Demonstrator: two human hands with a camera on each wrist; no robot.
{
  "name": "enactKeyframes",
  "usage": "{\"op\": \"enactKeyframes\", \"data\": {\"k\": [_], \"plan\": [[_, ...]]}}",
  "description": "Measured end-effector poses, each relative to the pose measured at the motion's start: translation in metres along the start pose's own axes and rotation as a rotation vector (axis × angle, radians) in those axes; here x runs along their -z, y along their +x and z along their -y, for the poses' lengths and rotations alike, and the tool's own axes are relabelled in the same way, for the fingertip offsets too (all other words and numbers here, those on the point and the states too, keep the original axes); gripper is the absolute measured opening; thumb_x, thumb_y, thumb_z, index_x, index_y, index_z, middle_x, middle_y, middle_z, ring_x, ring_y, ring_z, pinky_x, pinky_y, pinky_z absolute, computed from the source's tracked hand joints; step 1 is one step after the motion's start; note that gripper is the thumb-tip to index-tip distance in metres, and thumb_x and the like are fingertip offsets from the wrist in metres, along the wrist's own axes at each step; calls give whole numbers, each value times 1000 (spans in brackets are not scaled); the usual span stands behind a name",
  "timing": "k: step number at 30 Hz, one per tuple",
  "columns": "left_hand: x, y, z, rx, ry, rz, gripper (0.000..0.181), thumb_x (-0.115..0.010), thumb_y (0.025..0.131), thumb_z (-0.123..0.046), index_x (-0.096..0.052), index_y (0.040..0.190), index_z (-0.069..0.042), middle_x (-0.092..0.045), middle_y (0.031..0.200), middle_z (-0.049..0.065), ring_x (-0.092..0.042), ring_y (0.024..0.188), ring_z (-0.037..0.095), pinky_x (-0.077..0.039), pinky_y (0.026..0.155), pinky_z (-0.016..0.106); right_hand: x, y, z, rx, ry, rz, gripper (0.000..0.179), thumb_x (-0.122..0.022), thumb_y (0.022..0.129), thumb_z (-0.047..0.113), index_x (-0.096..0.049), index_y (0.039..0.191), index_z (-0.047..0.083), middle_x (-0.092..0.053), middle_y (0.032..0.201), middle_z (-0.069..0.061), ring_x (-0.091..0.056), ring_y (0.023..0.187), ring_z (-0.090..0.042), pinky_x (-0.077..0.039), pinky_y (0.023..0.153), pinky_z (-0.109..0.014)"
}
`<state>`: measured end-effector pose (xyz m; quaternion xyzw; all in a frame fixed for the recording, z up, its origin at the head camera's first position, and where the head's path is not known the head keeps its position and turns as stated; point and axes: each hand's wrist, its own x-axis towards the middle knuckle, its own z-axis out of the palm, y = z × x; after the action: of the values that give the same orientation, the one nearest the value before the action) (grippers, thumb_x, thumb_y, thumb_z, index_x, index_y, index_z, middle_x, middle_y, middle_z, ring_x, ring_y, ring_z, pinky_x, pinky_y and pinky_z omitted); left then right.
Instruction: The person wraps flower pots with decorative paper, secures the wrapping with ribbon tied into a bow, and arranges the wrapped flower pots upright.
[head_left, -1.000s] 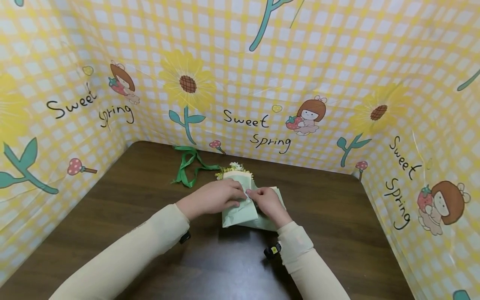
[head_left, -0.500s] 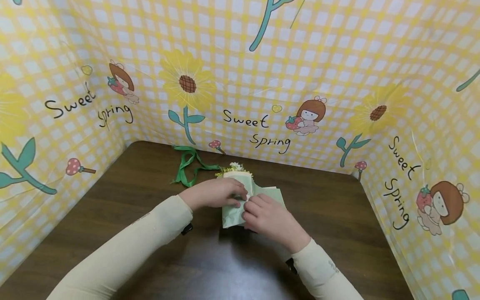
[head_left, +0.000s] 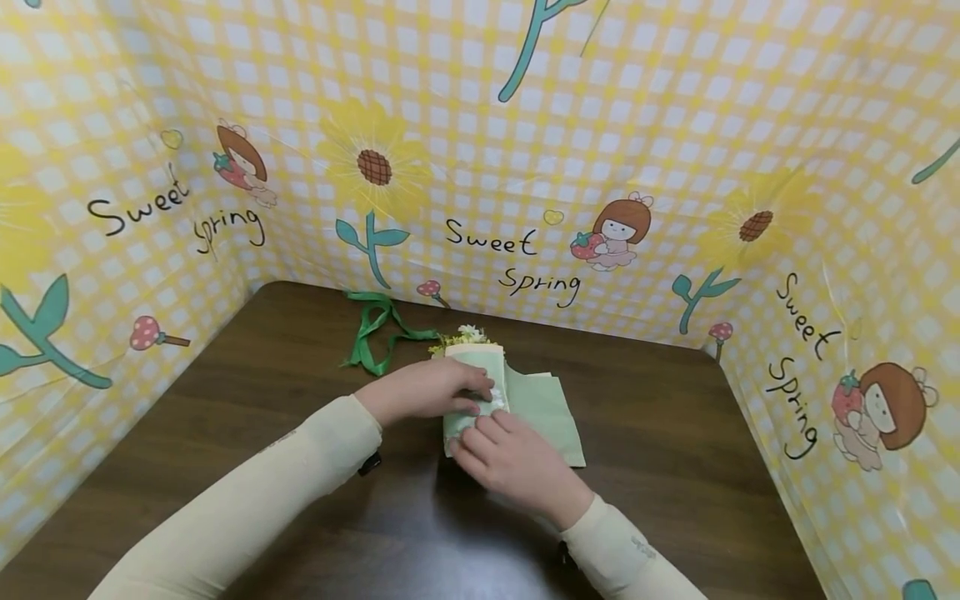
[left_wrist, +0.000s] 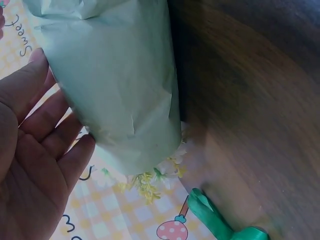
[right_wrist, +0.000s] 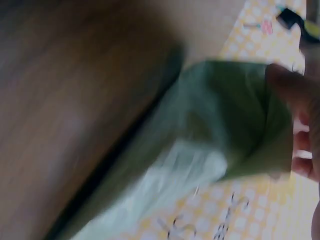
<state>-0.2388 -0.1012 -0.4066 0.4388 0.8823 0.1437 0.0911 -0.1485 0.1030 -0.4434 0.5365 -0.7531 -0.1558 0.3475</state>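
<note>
Pale green wrapping paper point(head_left: 543, 417) lies folded around a small bunch of white and yellow flowers point(head_left: 467, 335), whose heads stick out at the far end. My left hand point(head_left: 431, 390) rests on the near layer, its fingertips along the paper's edge; in the left wrist view the left hand point(left_wrist: 40, 165) has loosely spread fingers. At the lower end, my right hand point(head_left: 517, 467) pinches the paper; in the right wrist view, blurred, the thumb of the right hand point(right_wrist: 302, 115) presses the paper's edge point(right_wrist: 230, 95) with fingers behind it. A whitish patch point(head_left: 497, 398) shows between the hands.
A green ribbon point(head_left: 371, 333) lies loosely looped to the left of the flowers on the dark wooden table point(head_left: 300, 350). A yellow checked cloth point(head_left: 480, 167) printed with flowers and figures walls the table at the back and both sides.
My right hand has moved from the fold's middle edge down to the paper's lower end, uncovering the flap on the right. The left hand stays nearly in place.
</note>
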Motion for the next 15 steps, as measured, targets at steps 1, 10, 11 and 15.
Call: {"op": "enactKeyframes", "data": {"k": [1, 10, 11, 15], "plan": [[0, 0, 0, 0, 1, -3, 28, -68, 100, -31, -72, 126, -22, -62, 143, -1, -54, 137, 17, -46, 110, 38, 0, 5, 3, 10, -14, -5, 36, -34, 107, 6, -68, 110, 15, -59, 100, 2, -53, 90, -19, -45, 86, -34], [-1, -4, 1, 23, -14, -25, 28, -70, 98, -33, -73, 125, -26, -62, 144, -4, -57, 133, 15, -49, 106, 37, -5, 20, 13, 151, -77, -12, 31, -44, 101, 9, -72, 91, 20, -58, 91, 5, -53, 86, -18, -45, 84, -31], [-1, -4, 1, 22, -16, -25, 28, -70, 98, -33, -73, 125, -25, -61, 144, -3, -57, 134, 16, -48, 107, 37, -6, 20, 13, 148, -72, 7, 29, -46, 102, 10, -73, 96, 20, -58, 94, 5, -53, 88, -18, -44, 84, -31], [-2, -4, 1, 13, -7, -22, 29, -70, 98, -33, -73, 126, -25, -61, 145, -2, -56, 135, 17, -48, 108, 38, -8, 23, 18, 123, -50, 78, 21, -54, 102, 16, -74, 102, 22, -57, 102, 5, -50, 91, -17, -42, 88, -31]]}}
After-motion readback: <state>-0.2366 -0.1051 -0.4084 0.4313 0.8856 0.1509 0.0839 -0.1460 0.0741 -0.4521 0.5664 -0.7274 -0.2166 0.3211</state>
